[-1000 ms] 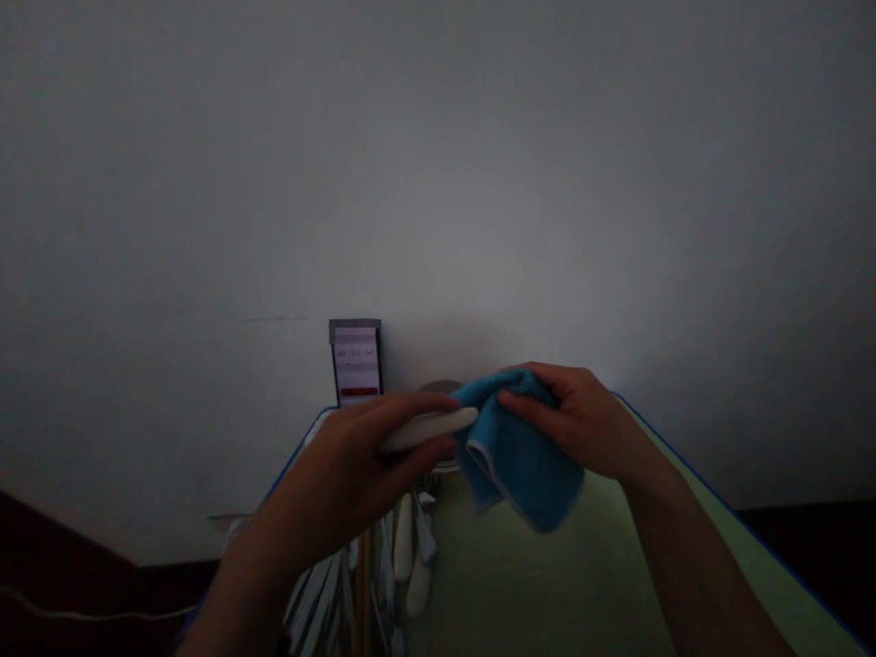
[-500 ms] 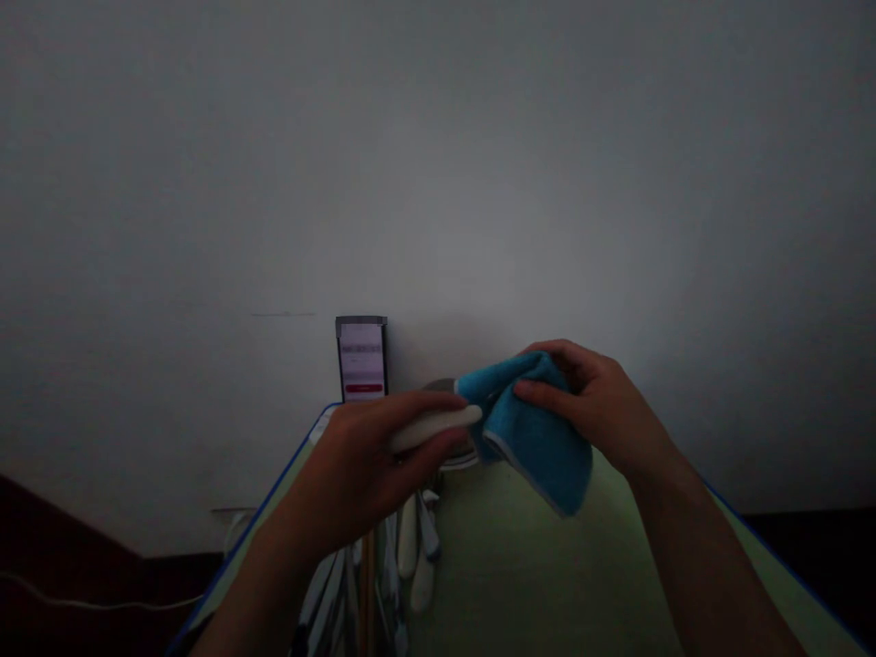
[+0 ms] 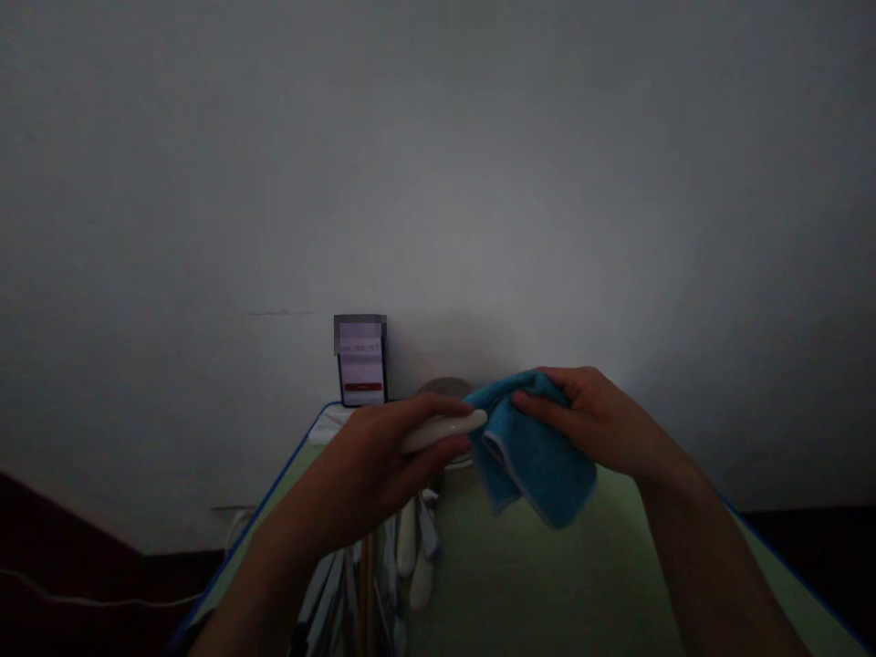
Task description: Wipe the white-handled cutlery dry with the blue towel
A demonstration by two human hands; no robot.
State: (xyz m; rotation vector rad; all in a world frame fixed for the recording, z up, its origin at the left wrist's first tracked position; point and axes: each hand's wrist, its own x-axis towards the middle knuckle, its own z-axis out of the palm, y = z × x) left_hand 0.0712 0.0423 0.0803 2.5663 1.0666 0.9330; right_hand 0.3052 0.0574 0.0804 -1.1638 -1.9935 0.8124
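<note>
My left hand (image 3: 383, 456) is closed round a smooth white handle (image 3: 444, 429), its rounded tip pointing right. The rest of that piece is hidden in my palm, so its kind does not show. My right hand (image 3: 589, 415) pinches a blue cloth (image 3: 540, 465) with a pale edge, which hangs down in folds. The cloth's left side meets the tip of the white handle. Below my left hand, several utensils with white handles (image 3: 406, 543) lie on the green table (image 3: 520, 584), partly covered by my forearm.
A phone (image 3: 362, 365) stands upright against the wall (image 3: 438, 201) at the table's back left. Behind my hands is a round container (image 3: 444, 391), mostly hidden. Brown sticks (image 3: 367, 593) lie among the utensils. A white cable (image 3: 102, 602) runs at the lower left.
My right hand and the cloth have dropped slightly, and the cloth's folds hang differently. My left hand has shifted a little to the right, still holding the white handle.
</note>
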